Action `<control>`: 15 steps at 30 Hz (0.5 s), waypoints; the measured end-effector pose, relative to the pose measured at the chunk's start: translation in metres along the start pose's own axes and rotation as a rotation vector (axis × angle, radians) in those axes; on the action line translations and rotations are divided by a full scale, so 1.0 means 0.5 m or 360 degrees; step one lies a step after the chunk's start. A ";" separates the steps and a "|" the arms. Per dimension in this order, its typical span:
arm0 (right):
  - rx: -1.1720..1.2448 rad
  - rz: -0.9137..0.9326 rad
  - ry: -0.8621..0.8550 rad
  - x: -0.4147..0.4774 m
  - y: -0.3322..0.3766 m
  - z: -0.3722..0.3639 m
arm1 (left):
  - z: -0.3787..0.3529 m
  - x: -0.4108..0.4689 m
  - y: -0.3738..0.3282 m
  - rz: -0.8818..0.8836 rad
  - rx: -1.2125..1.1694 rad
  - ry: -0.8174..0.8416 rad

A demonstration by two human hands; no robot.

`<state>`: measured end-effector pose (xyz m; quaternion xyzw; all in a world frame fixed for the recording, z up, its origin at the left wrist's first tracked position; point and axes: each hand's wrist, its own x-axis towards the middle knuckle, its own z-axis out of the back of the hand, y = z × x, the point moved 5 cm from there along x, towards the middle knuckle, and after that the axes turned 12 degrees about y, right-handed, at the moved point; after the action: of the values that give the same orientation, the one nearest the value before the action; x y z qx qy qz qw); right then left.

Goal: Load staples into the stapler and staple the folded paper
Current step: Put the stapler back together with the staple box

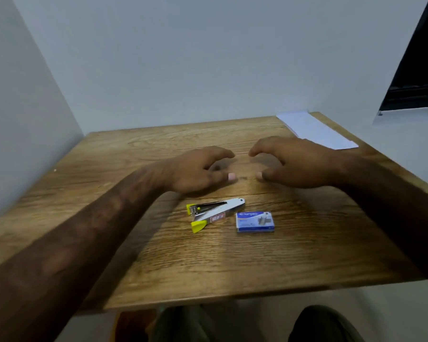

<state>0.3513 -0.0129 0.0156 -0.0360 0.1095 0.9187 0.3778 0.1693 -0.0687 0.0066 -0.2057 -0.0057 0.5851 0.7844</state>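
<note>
A small metal stapler (214,213) with yellow ends lies on its side near the middle of the wooden table (158,255). Just to its right sits a blue box of staples (255,221). A folded white paper (315,129) lies at the table's far right corner. My left hand (195,171) and my right hand (294,164) hover over the table just beyond the stapler, fingers curled and apart, thumbs pointing toward each other. Neither hand holds anything or touches the stapler, the box or the paper.
Pale walls close in the table on the left and at the back. A dark window frame (415,70) is at the upper right. My knees (319,324) show below the near table edge.
</note>
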 end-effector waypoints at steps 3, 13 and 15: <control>0.0075 0.0163 0.0094 0.009 0.052 -0.011 | -0.013 -0.043 0.024 0.0037 -0.0101 -0.0001; 0.0324 0.0299 0.0249 -0.053 0.113 -0.023 | -0.052 -0.145 0.006 -0.0135 -0.0297 -0.0008; 0.0326 0.0292 0.0275 -0.067 0.108 -0.030 | -0.067 -0.152 -0.004 -0.0205 -0.0232 -0.0002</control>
<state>0.3371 -0.0765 0.0153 -0.0661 0.2376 0.9269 0.2830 0.1556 -0.1499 -0.0058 -0.2610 -0.0621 0.5315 0.8035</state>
